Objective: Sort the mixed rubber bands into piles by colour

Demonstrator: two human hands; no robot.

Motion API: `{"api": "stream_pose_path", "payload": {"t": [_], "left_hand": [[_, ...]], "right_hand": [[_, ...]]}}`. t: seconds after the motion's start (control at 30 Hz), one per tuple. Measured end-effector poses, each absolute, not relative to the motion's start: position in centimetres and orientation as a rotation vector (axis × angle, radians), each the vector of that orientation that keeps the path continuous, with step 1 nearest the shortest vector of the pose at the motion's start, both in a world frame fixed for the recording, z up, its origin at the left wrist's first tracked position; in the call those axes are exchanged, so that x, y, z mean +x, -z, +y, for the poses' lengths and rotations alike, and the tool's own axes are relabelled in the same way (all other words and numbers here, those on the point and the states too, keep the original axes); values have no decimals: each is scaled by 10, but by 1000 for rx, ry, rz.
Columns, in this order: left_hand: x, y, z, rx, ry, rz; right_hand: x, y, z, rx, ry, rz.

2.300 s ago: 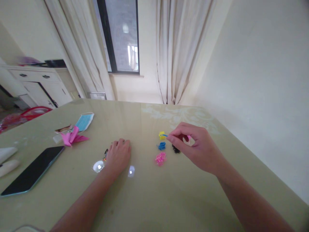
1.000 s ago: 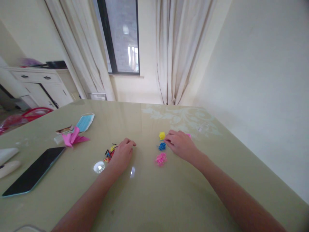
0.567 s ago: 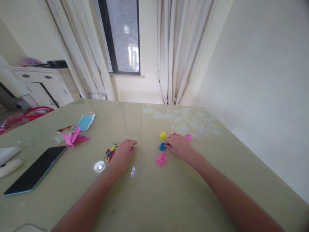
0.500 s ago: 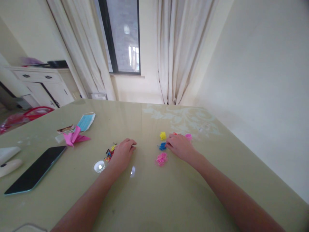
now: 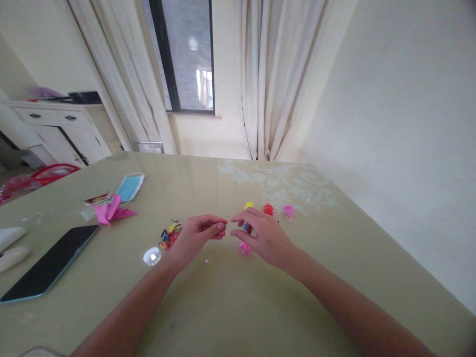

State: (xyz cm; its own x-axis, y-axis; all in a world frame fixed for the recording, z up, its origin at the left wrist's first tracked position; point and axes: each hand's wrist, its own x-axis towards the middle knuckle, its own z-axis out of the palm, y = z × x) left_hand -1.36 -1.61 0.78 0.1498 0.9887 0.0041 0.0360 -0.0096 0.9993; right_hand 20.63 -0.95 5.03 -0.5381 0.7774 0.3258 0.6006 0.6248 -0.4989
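My left hand [image 5: 199, 237] is raised over the middle of the table, thumb and fingertips pinched together; what they hold, if anything, is too small to make out. Facing it, my right hand [image 5: 268, 239] has its thumb and fingers apart, with nothing visible between them. Left of my left hand lies a mixed pile of small colourful bands or strips [image 5: 169, 236]. Around my right hand are small single-colour heaps: a yellow heap [image 5: 249, 205], a red heap [image 5: 268, 209], a partly hidden blue heap [image 5: 246, 227] and a pink heap [image 5: 244, 249].
A small pink cup [image 5: 288, 210] stands beyond my right hand. A clear shiny dome [image 5: 152, 256] sits by the mixed pile. Farther left lie a dark tablet or phone [image 5: 52, 263], a pink folded-paper figure [image 5: 113, 212] and a blue face mask [image 5: 130, 187]. A wall borders the right side.
My right hand has come left and nearer from the heaps, uncovering the red one, and its fingers have spread. My left hand has moved right, its fingertips now pinched.
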Motion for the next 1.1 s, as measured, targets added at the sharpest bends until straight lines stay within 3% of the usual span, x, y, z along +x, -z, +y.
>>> {"api": "stream_pose_path", "payload": {"t": [0.33, 0.5, 0.7, 0.83, 1.1], "left_hand": [[-7, -7, -21, 1317, -1018, 1066], [-18, -1, -13, 1586, -1076, 1327], [-32, 8, -16, 2229, -569, 2074], [-33, 14, -15, 2282, -314, 2071], [-35, 16, -6, 2181, -375, 1973]], "right_hand": [[204, -47, -10, -1030, -481, -2332], [219, -74, -8, -1029, -620, -2143], [246, -108, -10, -986, -832, -1951], [250, -115, -16, -967, -903, -1937], [249, -118, -20, -944, -923, -1938]]}}
